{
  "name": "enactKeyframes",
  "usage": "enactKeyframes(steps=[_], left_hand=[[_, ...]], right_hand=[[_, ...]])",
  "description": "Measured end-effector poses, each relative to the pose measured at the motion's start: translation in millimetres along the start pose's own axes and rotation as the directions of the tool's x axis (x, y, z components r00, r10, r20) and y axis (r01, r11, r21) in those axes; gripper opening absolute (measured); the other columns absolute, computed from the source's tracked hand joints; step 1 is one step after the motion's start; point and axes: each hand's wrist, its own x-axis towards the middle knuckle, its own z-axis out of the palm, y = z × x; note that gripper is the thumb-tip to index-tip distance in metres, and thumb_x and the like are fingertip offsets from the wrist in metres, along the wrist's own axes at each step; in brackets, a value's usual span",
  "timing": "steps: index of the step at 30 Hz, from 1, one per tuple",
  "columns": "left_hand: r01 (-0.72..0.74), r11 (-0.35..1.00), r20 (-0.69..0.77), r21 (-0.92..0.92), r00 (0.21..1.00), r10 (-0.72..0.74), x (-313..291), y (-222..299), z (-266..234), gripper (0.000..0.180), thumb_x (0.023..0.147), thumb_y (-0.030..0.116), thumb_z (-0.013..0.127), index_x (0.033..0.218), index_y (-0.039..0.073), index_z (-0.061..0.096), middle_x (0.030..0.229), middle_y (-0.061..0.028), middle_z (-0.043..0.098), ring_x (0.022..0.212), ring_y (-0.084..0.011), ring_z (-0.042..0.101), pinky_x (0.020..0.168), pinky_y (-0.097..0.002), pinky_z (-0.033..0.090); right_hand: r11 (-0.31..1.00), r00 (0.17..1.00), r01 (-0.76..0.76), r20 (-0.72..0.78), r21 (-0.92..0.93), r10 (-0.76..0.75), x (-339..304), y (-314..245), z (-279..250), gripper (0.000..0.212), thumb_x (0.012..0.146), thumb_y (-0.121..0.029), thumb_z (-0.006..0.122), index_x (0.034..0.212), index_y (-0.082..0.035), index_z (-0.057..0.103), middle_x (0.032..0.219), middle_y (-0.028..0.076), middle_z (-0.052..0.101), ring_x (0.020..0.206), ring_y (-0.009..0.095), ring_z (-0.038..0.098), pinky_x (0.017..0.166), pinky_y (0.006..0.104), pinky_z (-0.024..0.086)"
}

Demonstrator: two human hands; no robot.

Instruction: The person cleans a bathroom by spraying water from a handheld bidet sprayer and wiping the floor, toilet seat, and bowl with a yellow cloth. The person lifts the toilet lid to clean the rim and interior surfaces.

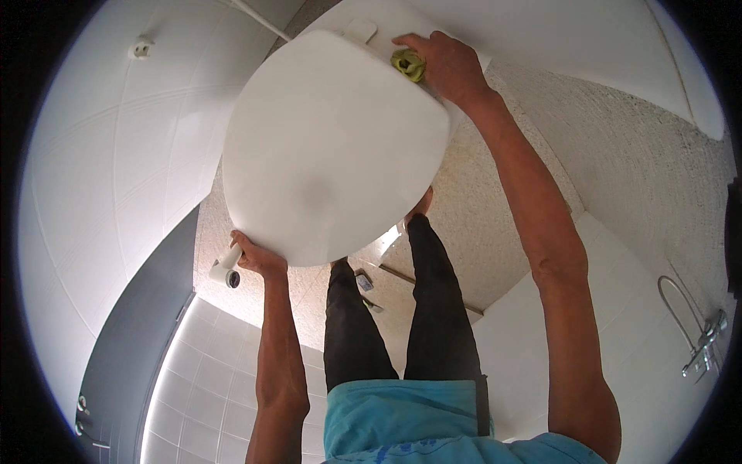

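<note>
Toilet lid (332,143): white, glossy, apparently down, filling the upper centre of the frame.

Front edge first. Left hand (259,257) at its lower left, fingers curled round a white tubular piece (226,267) with a dark round mouth; purpose unclear to me. Can't tell if the knuckles touch the lid. Risk: the grip sits at one end, so the free end could swing and knock the rim, or drip if anything is inside.

Further back, upper right of the lid: right hand (454,71), thumb and fingers closed on a crumpled green scrubber (408,66), index finger stretched toward the hinge (361,31). Risk: a rough weave pressed hard might dull the gloss; a loose hold could let it slip off the back corner.

Below, mid-frame: bare foot (422,203) on the speckled floor (495,209). Bright patch (390,238) close by, wet or merely reflecting, I can't say. If wet, a long reach forward invites a skid. Small dark object (363,280) between the legs, trippable on stepping back.

Farthest, lower right: wall mixer (705,346) with hose, well clear of both arms.
</note>
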Motion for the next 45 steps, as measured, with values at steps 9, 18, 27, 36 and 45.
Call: enactKeyframes(steps=[9,18,27,36,45], left_hand=[[-0.051,0.999,-0.095,-0.007,0.994,0.05,-4,4,7,0.035,0.104,0.039,0.051,0.091,0.007,0.052,0.086,-0.0026,0.055,0.082,-0.0131,0.054,0.073,-0.033,0.049],[-0.02,1.0,-0.126,-0.015,0.992,0.018,-7,9,14,0.035,0.103,0.039,0.053,0.088,0.008,0.052,0.086,-0.0031,0.055,0.079,-0.0128,0.054,0.072,-0.0318,0.048],[0.015,1.0,-0.114,0.016,0.993,-0.013,-8,12,14,0.033,0.105,0.038,0.051,0.092,0.007,0.052,0.087,-0.003,0.055,0.083,-0.0134,0.055,0.075,-0.0329,0.05],[-0.047,0.998,-0.084,0.043,0.995,0.051,-3,1,11,0.035,0.106,0.038,0.049,0.091,0.007,0.052,0.084,-0.0022,0.056,0.079,-0.0115,0.055,0.073,-0.0308,0.05],[-0.02,1.0,-0.085,0.021,0.996,0.021,-6,8,11,0.035,0.105,0.038,0.048,0.092,0.006,0.054,0.089,-0.0037,0.059,0.082,-0.0131,0.057,0.072,-0.0329,0.05]], right_hand=[[0.989,0.991,-0.107,0.071,-0.101,0.114,-19,7,-29,0.033,0.089,-0.002,0.053,0.115,-0.017,0.069,0.104,0.007,0.073,0.092,0.028,0.068,0.086,0.0408,0.054],[0.974,0.974,0.224,-0.016,-0.028,-0.225,-33,17,-1,0.049,0.082,0.002,0.062,0.127,-0.018,0.066,0.123,0.003,0.065,0.113,0.025,0.058,0.093,0.0376,0.056],[0.994,0.968,-0.1,-0.225,0.052,0.109,-128,8,52,0.061,0.079,0.008,0.061,0.137,-0.01,0.057,0.132,0.012,0.055,0.113,0.035,0.058,0.09,0.0415,0.057],[0.983,0.938,-0.165,-0.32,-0.085,0.13,-78,54,36,0.059,0.082,0.007,0.059,0.138,-0.008,0.056,0.131,0.013,0.055,0.111,0.037,0.056,0.091,0.0423,0.056],[0.991,0.94,-0.13,-0.324,-0.044,0.109,-99,34,48,0.053,0.08,0.01,0.058,0.131,-0.002,0.06,0.127,0.017,0.057,0.104,0.039,0.059,0.093,0.0435,0.054]])
